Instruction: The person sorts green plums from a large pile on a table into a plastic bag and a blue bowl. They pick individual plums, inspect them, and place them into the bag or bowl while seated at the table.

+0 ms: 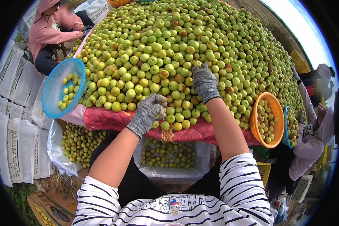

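A large heap of round green jujubes, some with brown patches, covers the table in front of me. My left hand, in a grey knit glove, is over the near edge of the heap. Its fingers are bent, with a gap to the thumb, and no fruit shows in them. Just below it a jujube, with blurred streaks beneath, is in front of the red patterned cloth. My right hand, gloved alike, reaches farther into the heap. Its fingertips bend around a jujube there; the palm side is hidden.
Below the table edge, between my knees, stands a plastic-lined crate of jujubes. A blue basket sits left, an orange basket right. Another lined bin is lower left. People in pink and pale clothes sit at the sides.
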Demonstrator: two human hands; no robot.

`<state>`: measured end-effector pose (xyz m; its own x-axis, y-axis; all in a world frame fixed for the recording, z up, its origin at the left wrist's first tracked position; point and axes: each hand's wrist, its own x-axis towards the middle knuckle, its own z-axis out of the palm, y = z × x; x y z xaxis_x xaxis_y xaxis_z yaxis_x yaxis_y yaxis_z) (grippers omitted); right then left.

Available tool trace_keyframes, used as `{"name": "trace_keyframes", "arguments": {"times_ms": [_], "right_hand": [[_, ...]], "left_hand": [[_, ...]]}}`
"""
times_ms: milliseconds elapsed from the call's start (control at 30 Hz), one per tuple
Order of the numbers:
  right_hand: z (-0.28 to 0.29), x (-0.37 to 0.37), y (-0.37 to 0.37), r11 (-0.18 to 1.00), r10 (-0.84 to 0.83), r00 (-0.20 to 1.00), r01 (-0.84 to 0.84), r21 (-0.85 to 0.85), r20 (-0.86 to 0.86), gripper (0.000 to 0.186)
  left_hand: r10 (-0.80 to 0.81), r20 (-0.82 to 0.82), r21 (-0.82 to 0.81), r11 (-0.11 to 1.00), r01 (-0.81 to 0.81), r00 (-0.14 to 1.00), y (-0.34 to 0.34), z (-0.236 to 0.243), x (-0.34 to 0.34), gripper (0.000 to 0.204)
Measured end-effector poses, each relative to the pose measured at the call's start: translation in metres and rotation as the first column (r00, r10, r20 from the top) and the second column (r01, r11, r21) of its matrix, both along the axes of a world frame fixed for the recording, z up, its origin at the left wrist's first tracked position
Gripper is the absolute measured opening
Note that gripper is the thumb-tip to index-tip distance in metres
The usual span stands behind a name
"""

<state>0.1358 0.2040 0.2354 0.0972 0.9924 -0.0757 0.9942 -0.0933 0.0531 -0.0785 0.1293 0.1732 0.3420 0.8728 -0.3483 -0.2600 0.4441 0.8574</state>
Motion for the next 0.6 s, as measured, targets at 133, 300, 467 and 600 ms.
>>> {"name": "trace_keyframes", "arguments": {"times_ms": [133, 300, 467, 600], "right_hand": [[-0.004, -0.008, -0.02, 0.93, 0.332, 0.708, -0.356, 0.09, -0.623, 0.037], [0.004, 0.022, 0.027, 0.934, 0.111, 0.967, -0.022, 0.356, -0.23, 0.034], [-0.017, 0.045, 0.064, 0.988, 0.039, 0.999, -0.036, 0.149, -0.016, 0.048], [-0.029, 0.037, 0.06, 0.967, 0.023, 0.998, -0.036, 0.252, 0.052, 0.043]], "left_hand": [[0.016, 0.125, -0.036, 0.999, -0.012, 0.992, -0.002, 0.001, 0.007, 0.04], [0.062, 0.093, -0.065, 0.996, -0.056, 0.994, 0.002, 0.007, 0.012, 0.037], [0.131, 0.065, -0.144, 0.982, -0.12, 0.989, 0.007, 0.008, 0.01, 0.029], [0.101, 0.05, -0.097, 0.991, -0.096, 0.994, 0.006, 0.007, 0.011, 0.028]]}}
